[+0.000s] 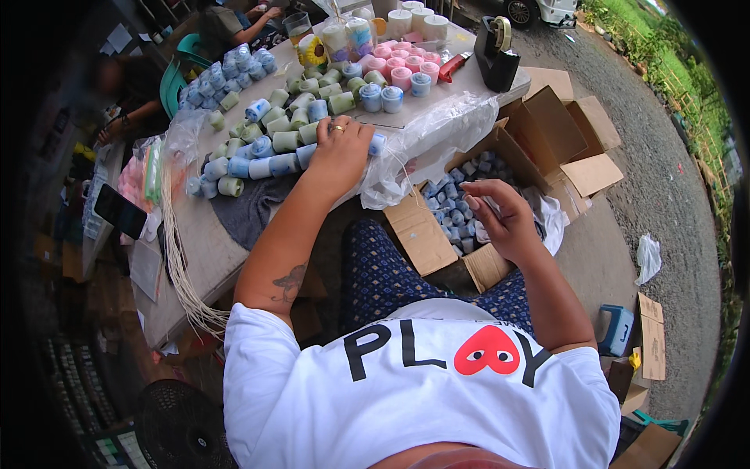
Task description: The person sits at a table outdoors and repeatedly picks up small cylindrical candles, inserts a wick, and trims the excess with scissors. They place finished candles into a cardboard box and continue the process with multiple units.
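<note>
My left hand (341, 152), wearing a ring, curls over a row of small blue-and-white candles (283, 165) lying near the table's edge. One blue candle (376, 144) sticks out past its fingers. From that end a thin white string (408, 173) hangs down toward the box. To the right, above an open cardboard box (418, 234), my right hand (500, 217) is raised with thumb and fingers pinched together. What they hold is too small to make out. Many loose blue candles (453, 205) fill the box. Green candles (286, 141) lie just beyond my left hand.
Pink candles (400, 76), white candles (399, 23) and a black tape dispenser (498, 55) stand farther back near a red-handled tool (453, 67). Clear plastic (437, 141) drapes over the table edge. White strands (178, 262) hang at left beside a phone (119, 211). People sit beyond the table.
</note>
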Tool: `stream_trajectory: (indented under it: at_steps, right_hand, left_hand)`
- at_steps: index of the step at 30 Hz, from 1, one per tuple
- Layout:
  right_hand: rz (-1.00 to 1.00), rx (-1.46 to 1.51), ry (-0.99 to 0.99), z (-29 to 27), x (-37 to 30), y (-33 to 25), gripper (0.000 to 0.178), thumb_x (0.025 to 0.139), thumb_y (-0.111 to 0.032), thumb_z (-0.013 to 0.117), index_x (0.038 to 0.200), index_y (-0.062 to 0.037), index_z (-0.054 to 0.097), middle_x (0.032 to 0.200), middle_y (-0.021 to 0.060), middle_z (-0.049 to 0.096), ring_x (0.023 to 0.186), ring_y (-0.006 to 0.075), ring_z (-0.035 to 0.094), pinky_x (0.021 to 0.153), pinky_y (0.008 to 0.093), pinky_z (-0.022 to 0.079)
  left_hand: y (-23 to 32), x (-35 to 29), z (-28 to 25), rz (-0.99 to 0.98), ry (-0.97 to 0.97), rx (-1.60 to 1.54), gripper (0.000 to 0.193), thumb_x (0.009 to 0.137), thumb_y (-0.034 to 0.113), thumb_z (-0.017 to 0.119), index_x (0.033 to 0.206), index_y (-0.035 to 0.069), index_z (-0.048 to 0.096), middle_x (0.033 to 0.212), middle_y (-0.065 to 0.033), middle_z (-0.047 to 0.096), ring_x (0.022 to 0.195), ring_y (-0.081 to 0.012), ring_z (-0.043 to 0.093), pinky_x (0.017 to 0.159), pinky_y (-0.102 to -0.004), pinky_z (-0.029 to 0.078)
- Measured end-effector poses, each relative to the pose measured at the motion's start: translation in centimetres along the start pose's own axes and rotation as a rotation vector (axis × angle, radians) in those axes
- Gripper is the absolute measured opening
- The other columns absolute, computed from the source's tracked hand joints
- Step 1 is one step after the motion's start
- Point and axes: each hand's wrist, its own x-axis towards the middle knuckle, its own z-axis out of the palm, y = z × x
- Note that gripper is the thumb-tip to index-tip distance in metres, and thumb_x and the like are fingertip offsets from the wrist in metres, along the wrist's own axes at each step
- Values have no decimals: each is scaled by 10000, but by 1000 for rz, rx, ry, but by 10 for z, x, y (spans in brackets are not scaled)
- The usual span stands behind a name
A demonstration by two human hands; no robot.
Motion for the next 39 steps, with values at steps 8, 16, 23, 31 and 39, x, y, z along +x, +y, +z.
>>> stream_trajectory:
  at_steps: [8,16,23,31,39]
  right_hand:
    - [339,138,103,-12,-8,35,221,898,-120,583,1105,-43,598,986,34,604,931,104,567,833,247,438]
    - [-17,316,140,1,17,-18,504,793,-129,708,1252,-74,505,1138,71,552,981,151,549,874,300,441]
    - [36,385,143,13,27,-28,585,734,-183,769,1250,-63,520,1098,85,615,934,175,590,839,313,463]
    - [-47,8,85,7,19,-25,495,743,-215,759,1168,-44,573,1033,112,607,968,219,585,836,327,459]
    - [599,-232,374,-62,-50,186,283,835,-144,633,1079,-2,611,925,153,664,822,260,637,754,324,493]
  left_hand:
    - [60,8,-49,60,421,-672,441,753,107,705,1148,62,514,1072,-145,579,1043,-331,522,897,-400,401]
    - [96,-3,-73,38,435,-1082,452,754,94,713,1144,44,489,1066,-137,595,921,-290,601,753,-378,488]
    - [102,-4,-34,194,553,-1147,451,805,47,661,1205,33,452,1108,-162,576,1023,-270,602,820,-353,511]
    - [109,-13,-6,224,425,-1276,543,864,59,593,1326,16,310,1228,-188,483,1152,-270,504,931,-368,444]
    - [105,-27,14,68,401,-1576,446,927,70,506,1313,24,288,1194,-83,447,1077,-132,466,928,-279,395]
